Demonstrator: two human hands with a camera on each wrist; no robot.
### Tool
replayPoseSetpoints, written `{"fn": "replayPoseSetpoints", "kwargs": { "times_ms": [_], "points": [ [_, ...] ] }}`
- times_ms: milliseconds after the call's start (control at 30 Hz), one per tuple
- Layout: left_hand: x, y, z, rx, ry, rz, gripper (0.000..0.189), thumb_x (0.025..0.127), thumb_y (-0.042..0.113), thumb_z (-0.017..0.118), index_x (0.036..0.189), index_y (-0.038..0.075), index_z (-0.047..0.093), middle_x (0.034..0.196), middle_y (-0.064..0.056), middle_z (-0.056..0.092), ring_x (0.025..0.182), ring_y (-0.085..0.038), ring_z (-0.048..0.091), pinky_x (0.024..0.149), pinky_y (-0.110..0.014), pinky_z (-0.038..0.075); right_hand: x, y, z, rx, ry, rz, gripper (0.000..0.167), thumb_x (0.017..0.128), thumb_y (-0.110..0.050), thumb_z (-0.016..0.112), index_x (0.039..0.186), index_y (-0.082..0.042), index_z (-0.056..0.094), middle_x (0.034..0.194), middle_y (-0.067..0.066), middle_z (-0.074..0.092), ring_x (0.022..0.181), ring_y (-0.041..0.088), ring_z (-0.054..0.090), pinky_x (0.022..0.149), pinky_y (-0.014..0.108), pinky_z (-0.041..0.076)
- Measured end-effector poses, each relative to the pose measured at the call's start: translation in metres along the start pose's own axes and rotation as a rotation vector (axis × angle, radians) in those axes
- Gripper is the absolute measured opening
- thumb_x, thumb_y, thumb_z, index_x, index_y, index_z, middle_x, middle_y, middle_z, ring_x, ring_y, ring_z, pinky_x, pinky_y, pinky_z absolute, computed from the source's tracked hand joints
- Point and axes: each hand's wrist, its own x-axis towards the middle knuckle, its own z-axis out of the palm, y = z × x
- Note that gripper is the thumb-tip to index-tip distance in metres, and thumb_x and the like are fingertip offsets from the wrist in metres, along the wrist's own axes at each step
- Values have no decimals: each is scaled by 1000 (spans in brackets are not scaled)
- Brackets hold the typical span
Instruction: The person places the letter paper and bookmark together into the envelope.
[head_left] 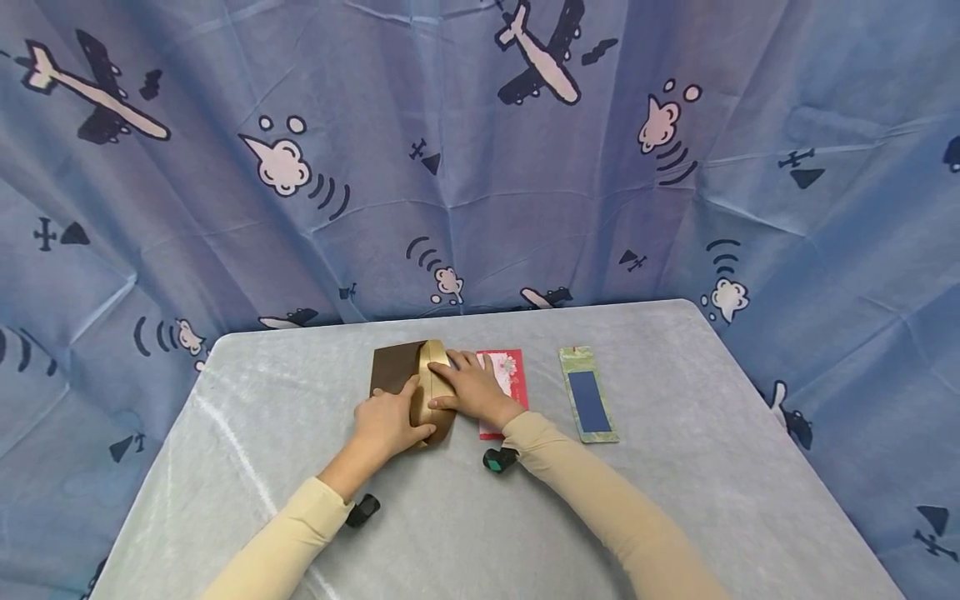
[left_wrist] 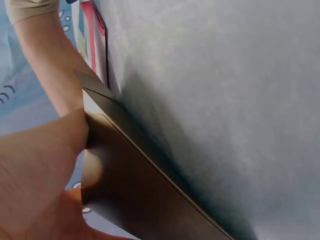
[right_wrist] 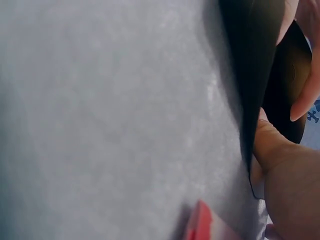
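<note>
Now, a brown-and-gold folded paper envelope (head_left: 425, 393) is between the left hand (head_left: 384, 421) and the right hand (head_left: 476, 388), which pinch it with half-curled fingers; uneven pressure could crease it, or weak grip could let it unfold.

A blue airplane-print curtain (head_left: 390, 100) hangs behind the grey table (head_left: 442, 542).

A creased blue curtain (head_left: 480, 175) printed with airplanes (head_left: 542, 65) hangs across the far side. Before it stands a grey, round-cornered table (head_left: 712, 467).
</note>
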Motion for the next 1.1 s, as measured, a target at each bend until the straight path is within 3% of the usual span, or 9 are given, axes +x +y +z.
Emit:
{"fn": "replayPoseSetpoints", "kwargs": {
  "times_ms": [267, 800, 1100],
  "points": [
    [-3, 6, -4, -1, 17, -23, 90, 75, 58, 78, 148, 18, 45, 122, -39, 61, 83, -42, 71, 63, -48, 56, -1, -1, -1, -4, -3, 13, 74, 85, -59, 65, 148, -24, 47, 155, 16, 40, 142, 37, 37, 113, 68, 23],
    [-2, 5, 8, 43, 61, -2, 100, 70, 63, 79, 151, 18, 41, 120, -40, 62, 64, -34, 68, 55, -44, 54, -1, 4, 4, -20, 28, -4, 76, 84, -64, 65, 148, -26, 47, 154, 15, 43, 140, 36, 40, 111, 69, 26],
    [-4, 7, 7, 68, 76, -2, 100, 70, 64, 79, 151, 17, 42, 119, -39, 63, 55, -29, 64, 51, -41, 52, -4, 4, 3, -12, 47, -27, 77, 83, -63, 65, 148, -26, 47, 151, 16, 46, 139, 37, 42, 110, 69, 28]
  ]
}}
